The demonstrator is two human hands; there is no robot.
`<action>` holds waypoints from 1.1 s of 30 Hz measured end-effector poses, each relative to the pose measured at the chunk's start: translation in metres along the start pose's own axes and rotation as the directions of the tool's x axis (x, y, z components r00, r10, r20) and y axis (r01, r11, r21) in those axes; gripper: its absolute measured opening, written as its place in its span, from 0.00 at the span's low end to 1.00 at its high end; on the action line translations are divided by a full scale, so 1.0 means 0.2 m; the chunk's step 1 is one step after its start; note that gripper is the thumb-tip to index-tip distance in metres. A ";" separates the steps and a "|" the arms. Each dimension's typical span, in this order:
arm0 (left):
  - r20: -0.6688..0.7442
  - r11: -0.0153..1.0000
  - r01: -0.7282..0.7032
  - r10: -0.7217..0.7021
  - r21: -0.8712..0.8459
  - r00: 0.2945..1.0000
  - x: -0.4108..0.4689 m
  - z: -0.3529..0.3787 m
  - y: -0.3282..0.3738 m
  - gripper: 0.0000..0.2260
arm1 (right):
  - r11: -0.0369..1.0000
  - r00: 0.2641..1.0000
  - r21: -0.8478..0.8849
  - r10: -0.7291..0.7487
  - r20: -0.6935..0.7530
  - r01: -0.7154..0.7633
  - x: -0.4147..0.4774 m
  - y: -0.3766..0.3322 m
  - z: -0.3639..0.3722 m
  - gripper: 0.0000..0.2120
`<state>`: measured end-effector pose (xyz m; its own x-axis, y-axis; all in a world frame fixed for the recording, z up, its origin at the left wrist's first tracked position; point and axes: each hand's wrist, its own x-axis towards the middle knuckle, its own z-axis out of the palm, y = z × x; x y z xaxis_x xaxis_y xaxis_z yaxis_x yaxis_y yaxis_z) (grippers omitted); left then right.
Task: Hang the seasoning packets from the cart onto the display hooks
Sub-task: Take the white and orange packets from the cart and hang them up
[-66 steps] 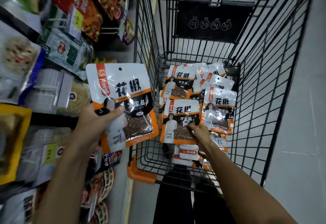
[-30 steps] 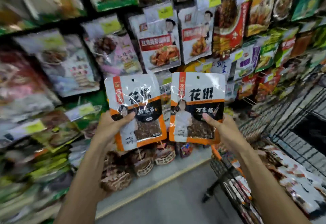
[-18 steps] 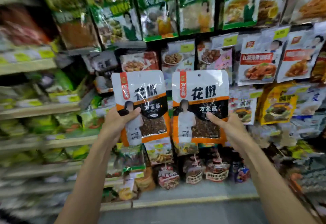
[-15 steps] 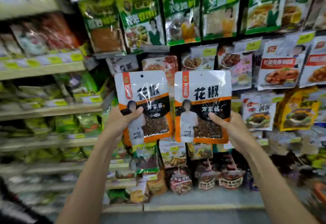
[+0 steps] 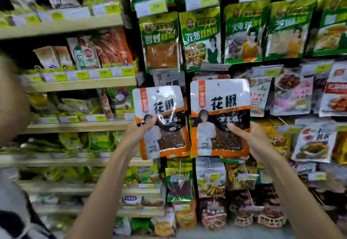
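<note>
Head view: noted left hand [image 5: 137,133] with fingers curled round lower edge of left seasoning packet [image 5: 165,105], thumb on front; right hand [image 5: 252,139] clamped likewise on right seasoning packet [image 5: 221,101]. Held both upright, side by side, close before hanging display packets [image 5: 202,37].

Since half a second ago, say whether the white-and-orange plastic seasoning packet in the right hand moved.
Yes. The white-and-orange seasoning packet rose, closer to the green hanging packets above it.

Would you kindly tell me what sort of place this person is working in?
Most likely a supermarket aisle: shelves edged with yellow price labels, green packets hanging in rows, and a seasoning packet in the left hand, its twin in the right hand.
</note>
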<state>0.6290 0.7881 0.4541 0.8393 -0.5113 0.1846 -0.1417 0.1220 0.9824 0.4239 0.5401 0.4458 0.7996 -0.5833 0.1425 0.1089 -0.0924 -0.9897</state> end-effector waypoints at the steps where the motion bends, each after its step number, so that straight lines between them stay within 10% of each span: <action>1: 0.009 1.000 0.005 -0.005 -0.018 1.000 0.04 0.00 -0.01 0.31 | 1.000 1.000 0.006 -0.030 0.005 0.030 0.03 0.00 0.00 0.33; 7: -0.013 0.999 0.022 -0.023 -0.047 1.000 0.30 0.05 -0.06 0.40 | 0.997 0.997 0.018 -0.074 0.030 0.073 0.27 0.05 0.02 0.18; 12: -0.003 0.999 -0.003 0.003 -0.033 1.000 0.53 0.10 -0.09 0.15 | 0.997 0.998 0.040 -0.064 0.029 0.062 0.46 0.08 0.03 0.18; 33: -0.003 0.998 -0.020 0.020 0.057 1.000 0.98 0.07 -0.25 0.07 | 0.995 0.999 0.091 -0.041 -0.013 0.042 0.68 0.14 0.20 0.22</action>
<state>0.7928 0.6701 0.4423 0.8381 -0.5060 0.2039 -0.1878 0.0833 0.9787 0.5600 0.4908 0.4380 0.7868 -0.5894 0.1833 0.1956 -0.0435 -0.9797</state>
